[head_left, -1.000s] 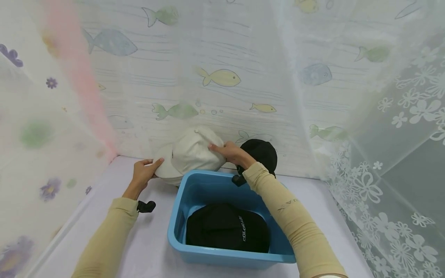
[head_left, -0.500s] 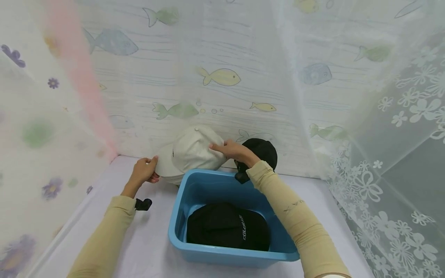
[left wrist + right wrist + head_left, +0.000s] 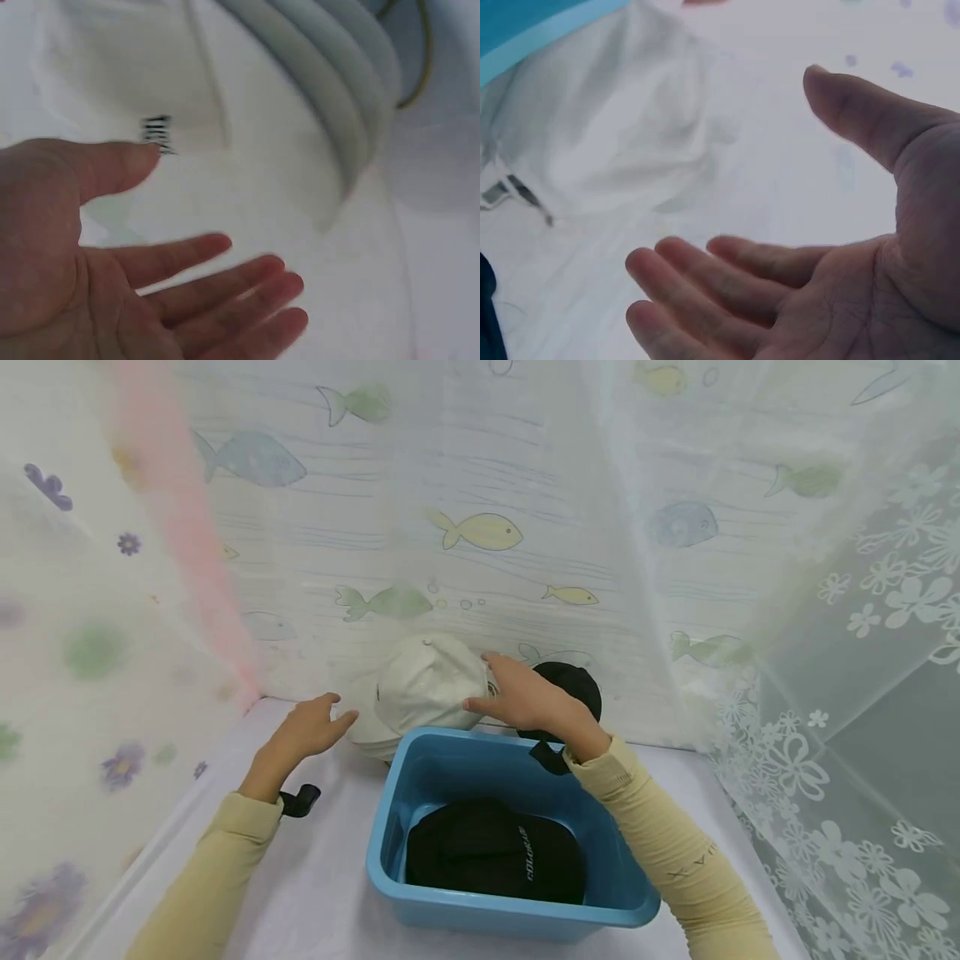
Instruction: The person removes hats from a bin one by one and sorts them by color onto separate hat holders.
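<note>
A white baseball cap stands at the back of the table, its brim toward the left. Several brims lie stacked together in the left wrist view. My left hand is just left of the brim, fingers spread and holding nothing. At the cap's other side is my right hand, fingers apart, with a gap to the cap in the right wrist view. Partly hidden behind that hand is a black cap. Another black cap, with white lettering, lies in the blue bin.
The blue bin stands in front of the white cap, between my forearms. A white cloth covers the table. Behind it hangs a fish-print curtain, with a floral sheer curtain on the right.
Both hands have let go of the white cap and spread their fingers. My left hand has drawn slightly left, the right one slightly right. The cap stays nearly in place.
</note>
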`<state>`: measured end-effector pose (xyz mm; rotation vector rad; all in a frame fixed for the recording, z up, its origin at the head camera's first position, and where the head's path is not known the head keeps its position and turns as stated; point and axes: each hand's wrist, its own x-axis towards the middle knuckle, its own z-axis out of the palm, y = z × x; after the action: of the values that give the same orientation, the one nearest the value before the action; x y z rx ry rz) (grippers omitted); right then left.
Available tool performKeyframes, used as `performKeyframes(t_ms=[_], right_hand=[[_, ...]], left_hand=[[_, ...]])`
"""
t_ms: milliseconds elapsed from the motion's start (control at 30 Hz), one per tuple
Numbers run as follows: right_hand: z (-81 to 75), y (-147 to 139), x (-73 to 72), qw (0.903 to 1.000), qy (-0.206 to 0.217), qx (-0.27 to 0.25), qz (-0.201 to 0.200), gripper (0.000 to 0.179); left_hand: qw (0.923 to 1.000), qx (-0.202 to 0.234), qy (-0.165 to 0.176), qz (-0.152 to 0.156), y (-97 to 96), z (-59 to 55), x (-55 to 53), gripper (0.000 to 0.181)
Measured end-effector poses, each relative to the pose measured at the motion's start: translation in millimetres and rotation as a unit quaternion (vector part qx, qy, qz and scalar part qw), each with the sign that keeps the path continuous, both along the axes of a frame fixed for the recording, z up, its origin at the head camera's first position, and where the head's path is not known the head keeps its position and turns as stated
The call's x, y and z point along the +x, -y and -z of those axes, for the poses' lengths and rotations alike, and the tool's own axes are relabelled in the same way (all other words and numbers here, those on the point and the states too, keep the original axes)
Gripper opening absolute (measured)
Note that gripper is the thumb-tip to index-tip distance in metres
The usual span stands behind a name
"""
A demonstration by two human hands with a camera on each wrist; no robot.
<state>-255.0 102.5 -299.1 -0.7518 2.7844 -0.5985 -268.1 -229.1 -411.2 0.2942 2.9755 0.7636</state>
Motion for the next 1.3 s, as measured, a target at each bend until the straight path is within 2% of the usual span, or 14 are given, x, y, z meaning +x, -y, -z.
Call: performKeyframes(t_ms=[67,167,300,400,533,633,867,1100,1300], right_hand=[[-2.6,-4,13.9,0.9996,-0.015,-0.011,-0.02,0.081],[-2.3,-11,32.8,0.9979,-0.025,-0.008,-0.059,0.081],[8.3,-20,52.0,0.992,-0.029,0.022,-0.121,0.081],[22.6,-26,60.4,0.9867,-0.011,0.027,-0.16,0.078],[45.8,-30,64.9,0.9843,0.04,0.021,-0.171,0.076],[65.1,-30,62.8,0.9822,0.07,0.019,-0.173,0.076],[108.9,-25,50.4,0.9739,0.102,0.02,-0.202,0.074],[132.2,-8,46.0,0.9637,0.122,0.024,-0.237,0.076],[149.5,5,49.8,0.9546,0.12,0.042,-0.269,0.077]], left_hand=[[0.999,0.018,-0.023,0.035,-4.3,-7.1,7.9,0.062],[0.9935,0.047,-0.054,0.088,-9.7,-15.3,21.1,0.06],[0.986,0.063,-0.069,0.139,-17.2,-20.6,42.4,0.061],[0.9815,0.066,-0.072,0.165,-23.0,-17.4,60.4,0.057],[0.9754,0.061,-0.078,0.197,-30.1,-5.5,82.6,0.054],[0.9703,0.048,-0.089,0.22,-33.2,3.3,93.2,0.053],[0.9529,0.037,-0.129,0.272,-33.5,16.4,101.0,0.054],[0.9377,0.045,-0.139,0.315,-36.1,25.6,100.2,0.051],[0.9208,0.03,-0.179,0.345,-34.4,29.6,98.5,0.052]])
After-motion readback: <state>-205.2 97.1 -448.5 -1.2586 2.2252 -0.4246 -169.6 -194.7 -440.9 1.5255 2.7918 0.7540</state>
